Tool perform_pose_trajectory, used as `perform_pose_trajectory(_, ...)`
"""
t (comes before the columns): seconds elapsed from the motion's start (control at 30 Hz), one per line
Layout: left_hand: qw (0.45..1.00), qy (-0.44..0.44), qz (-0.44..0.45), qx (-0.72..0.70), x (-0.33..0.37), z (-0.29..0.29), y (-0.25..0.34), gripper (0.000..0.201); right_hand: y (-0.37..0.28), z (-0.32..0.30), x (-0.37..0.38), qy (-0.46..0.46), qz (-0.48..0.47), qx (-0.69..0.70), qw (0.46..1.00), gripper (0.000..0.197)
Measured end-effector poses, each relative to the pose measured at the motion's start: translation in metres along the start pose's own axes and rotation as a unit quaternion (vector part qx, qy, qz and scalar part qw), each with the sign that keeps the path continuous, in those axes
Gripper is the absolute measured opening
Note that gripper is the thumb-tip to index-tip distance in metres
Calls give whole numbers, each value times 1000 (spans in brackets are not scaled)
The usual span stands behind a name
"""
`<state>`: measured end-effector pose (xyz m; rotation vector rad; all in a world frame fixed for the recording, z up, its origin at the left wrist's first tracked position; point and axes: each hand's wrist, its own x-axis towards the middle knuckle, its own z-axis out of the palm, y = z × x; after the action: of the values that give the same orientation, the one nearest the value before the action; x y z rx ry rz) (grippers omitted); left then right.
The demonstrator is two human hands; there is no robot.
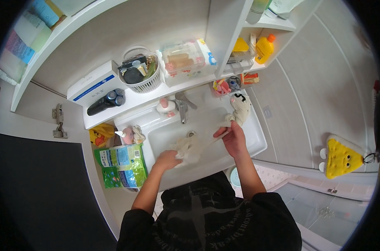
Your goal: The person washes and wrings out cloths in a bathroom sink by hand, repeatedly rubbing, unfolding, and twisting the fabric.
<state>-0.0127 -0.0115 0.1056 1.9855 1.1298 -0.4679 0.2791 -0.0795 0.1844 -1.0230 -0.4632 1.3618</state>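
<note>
A thin, off-white, sheer cloth (189, 149) hangs over the white sink basin (156, 140), partly covering the area below the drain. My left hand (168, 160) grips its left edge with closed fingers. From the cloth a narrow pale strip runs up to the right, and my right hand (235, 140) pinches it between thumb and fingers. Just beyond the right hand, a bunched white cloth with black marks (241, 108) lies on the sink's right rim. The chrome faucet (182, 111) stands at the back of the basin.
On the sink's back ledge is a pump bottle (166, 107). A green pouch (122, 166) and small pink bottle (127, 136) sit at left. The shelf holds a basket (146, 85), shaver (106, 102) and clear box (182, 56). A yellow triangular sponge-like toy (342, 157) hangs at right.
</note>
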Motion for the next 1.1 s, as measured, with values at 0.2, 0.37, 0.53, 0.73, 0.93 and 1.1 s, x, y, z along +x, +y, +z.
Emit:
perform_pose_trajectory(0.2, 975, 24, -50, -214, -5, -21, -7, 45, 11, -34, 17, 184, -205, -233, 933, 18)
perform_pose_trajectory(0.37, 899, 139, 52, -412, -18, -17, -14, 22, 45, -55, 7, 156, -83, -624, 762, 20)
perform_pose_trajectory(0.53, 881, 49, 89, -461, -35, -38, -2, 22, 71, -25, 2, 51, -208, -686, 696, 26)
perform_pose_trajectory(0.73, 866, 8, 186, -464, -39, -59, 27, 20, 86, 28, 11, -206, -190, -518, 808, 29)
perform_pose_trajectory(0.93, 841, 128, 28, -525, -38, -59, 3, 19, 68, 25, 10, -155, -131, -531, 823, 21)
perform_pose_trajectory(1.1, 755, 212, -44, -619, -32, -59, -8, 21, 56, 2, -11, -106, -317, -531, 779, 17)
